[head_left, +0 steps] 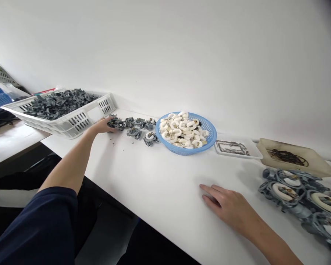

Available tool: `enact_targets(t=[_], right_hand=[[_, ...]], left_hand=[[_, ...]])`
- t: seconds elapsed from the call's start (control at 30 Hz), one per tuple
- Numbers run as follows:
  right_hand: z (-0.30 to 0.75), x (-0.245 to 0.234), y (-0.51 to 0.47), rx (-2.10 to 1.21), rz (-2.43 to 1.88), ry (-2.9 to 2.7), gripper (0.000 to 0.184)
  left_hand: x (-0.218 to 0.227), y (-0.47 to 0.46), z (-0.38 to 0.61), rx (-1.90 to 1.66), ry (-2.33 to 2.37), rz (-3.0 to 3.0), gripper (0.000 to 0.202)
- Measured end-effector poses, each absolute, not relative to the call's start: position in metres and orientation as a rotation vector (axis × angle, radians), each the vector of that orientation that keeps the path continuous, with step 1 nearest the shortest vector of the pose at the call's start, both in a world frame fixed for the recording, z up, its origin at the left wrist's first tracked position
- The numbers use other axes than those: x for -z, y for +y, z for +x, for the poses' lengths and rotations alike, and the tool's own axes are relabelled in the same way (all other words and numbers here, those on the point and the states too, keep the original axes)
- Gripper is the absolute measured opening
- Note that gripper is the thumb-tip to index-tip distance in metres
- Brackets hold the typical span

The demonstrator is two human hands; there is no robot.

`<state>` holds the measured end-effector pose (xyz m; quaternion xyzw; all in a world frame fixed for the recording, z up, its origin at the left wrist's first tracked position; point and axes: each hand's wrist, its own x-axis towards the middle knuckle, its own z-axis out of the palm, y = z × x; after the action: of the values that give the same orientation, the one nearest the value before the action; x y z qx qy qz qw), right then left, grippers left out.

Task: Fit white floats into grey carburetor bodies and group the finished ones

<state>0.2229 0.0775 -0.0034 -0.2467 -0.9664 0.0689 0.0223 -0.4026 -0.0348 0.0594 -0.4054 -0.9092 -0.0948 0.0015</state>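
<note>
My left hand (pixel 101 126) reaches to the far left end of a group of grey metal carburetor bodies. Its fingers and thumb are around the endmost carburetor body (pixel 113 120), which still appears to sit on the table and is partly covered by the hand. More bodies, such as one carburetor body (pixel 134 133), lie to its right, and a nearer one (pixel 150 138) has a white float in it. Flat on the white table, my right hand (pixel 228 206) rests with its fingers stretched out and nothing in them. A blue basket (pixel 165 146) of white floats (pixel 182 129) stands between the hands.
A white crate (pixel 68 127) heaped with dark grey parts (pixel 60 103) stands at the left. Right of the basket are a clear tray (pixel 253 149) of thin metal pins and a beige tray (pixel 317 156) of dark rings. Carburetor bodies with floats (pixel 300 198) crowd the right side.
</note>
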Motion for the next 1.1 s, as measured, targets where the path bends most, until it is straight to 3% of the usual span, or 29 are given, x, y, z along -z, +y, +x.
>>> enact_targets(t=[0.2,0.43,0.7,0.9,1.1], right_hand=[[0.223,0.001,0.076,-0.286,-0.785,-2.981,0.036],[0.221,-0.003,0.074,-0.303,-0.808,-2.986,0.039],[0.221,-0.002,0.074,-0.329,-0.837,-3.012,0.041],[0.221,-0.003,0.074,-0.337,-0.848,-3.006,0.041],[0.219,-0.009,0.072,-0.302,-0.842,-3.028,0.042]], left_hand=[[-0.022,-0.038,-0.401,0.465,-2.836,-1.103,0.075],[-0.023,-0.038,-0.403,0.639,-2.855,-1.021,0.056],[-0.025,-0.061,-0.373,1.072,-2.799,-0.907,0.082],[-0.008,-0.061,-0.33,1.382,-2.749,-1.065,0.066],[-0.01,-0.061,-0.309,1.353,-2.763,-1.229,0.065]])
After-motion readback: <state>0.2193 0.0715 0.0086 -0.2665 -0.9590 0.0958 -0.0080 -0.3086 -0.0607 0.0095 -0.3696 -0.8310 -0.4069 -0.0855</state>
